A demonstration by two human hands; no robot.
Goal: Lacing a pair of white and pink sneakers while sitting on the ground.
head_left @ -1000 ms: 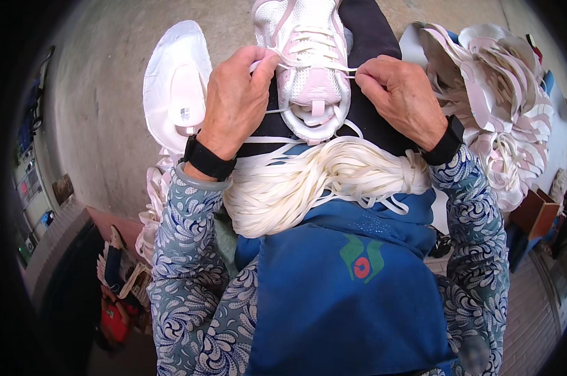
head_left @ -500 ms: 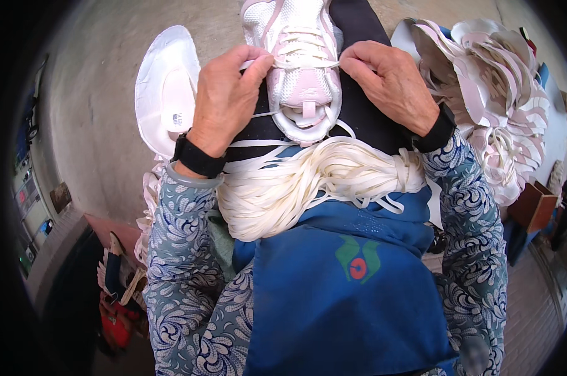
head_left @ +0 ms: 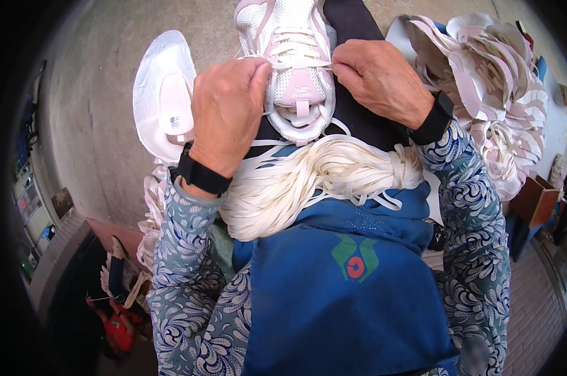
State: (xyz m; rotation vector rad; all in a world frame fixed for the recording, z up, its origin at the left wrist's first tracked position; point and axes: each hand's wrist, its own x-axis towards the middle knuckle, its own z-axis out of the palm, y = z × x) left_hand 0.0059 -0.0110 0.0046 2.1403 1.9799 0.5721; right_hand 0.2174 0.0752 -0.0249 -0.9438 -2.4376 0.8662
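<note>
A white and pale pink sneaker upper (head_left: 297,94) lies over my lap with its heel opening toward me. A flat white shoelace (head_left: 299,63) runs through its eyelets, with rungs crossing the tongue. My left hand (head_left: 228,109) is closed on the lace at the left side of the upper; my fingertips there are partly hidden. On the other side, my right hand (head_left: 383,80) pinches the lace close to the right eyelets. A thick bundle of loose cream laces (head_left: 314,178) rests on my blue apron (head_left: 333,301), just below the heel.
To the left is another white upper (head_left: 164,94) with a pink inside. A heap of white and pink uppers (head_left: 490,69) rises at the right, near a brown wooden box (head_left: 534,202). At the lower left, a person in red (head_left: 117,329) sits beyond a low ledge.
My left hand has turned so its back hides more of the fingers. My right hand has drawn in slightly against the upper. The view has shifted a little.
</note>
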